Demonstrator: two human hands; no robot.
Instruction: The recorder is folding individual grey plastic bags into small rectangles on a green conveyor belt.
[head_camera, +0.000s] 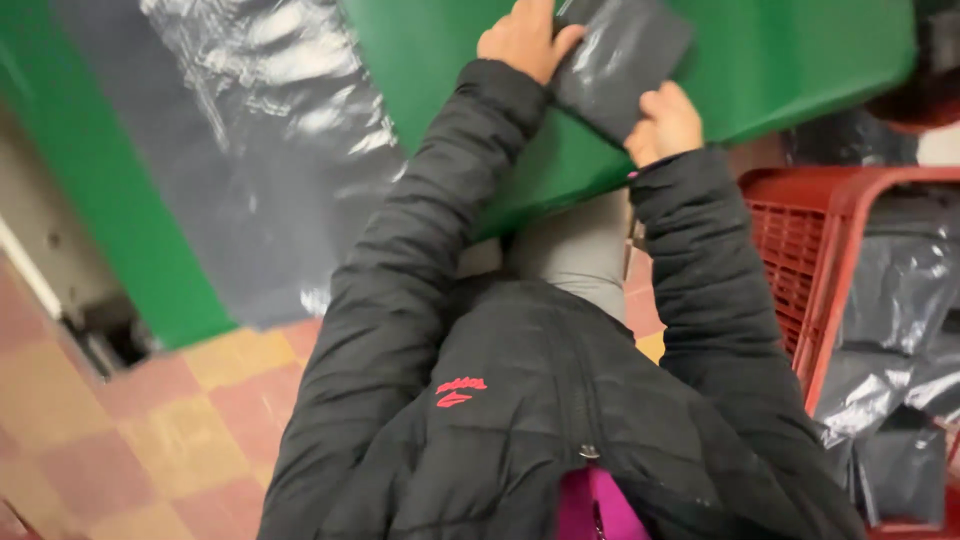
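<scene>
Both hands are on the folded grey plastic bag (620, 60), flat on the green counter (790, 60): left hand (525, 40) pinching its left edge, right hand (663, 122) gripping its near corner. Unopened so far. More bags wait in the red basket (830, 250) beside the counter.

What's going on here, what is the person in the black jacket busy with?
The person holds a folded dark grey plastic bag in both hands, left hand at its upper edge and right hand at its lower corner, against a green bin lid. A grey plastic liner hangs over the bin's side. A red plastic crate lined with dark plastic stands at the right.
</scene>
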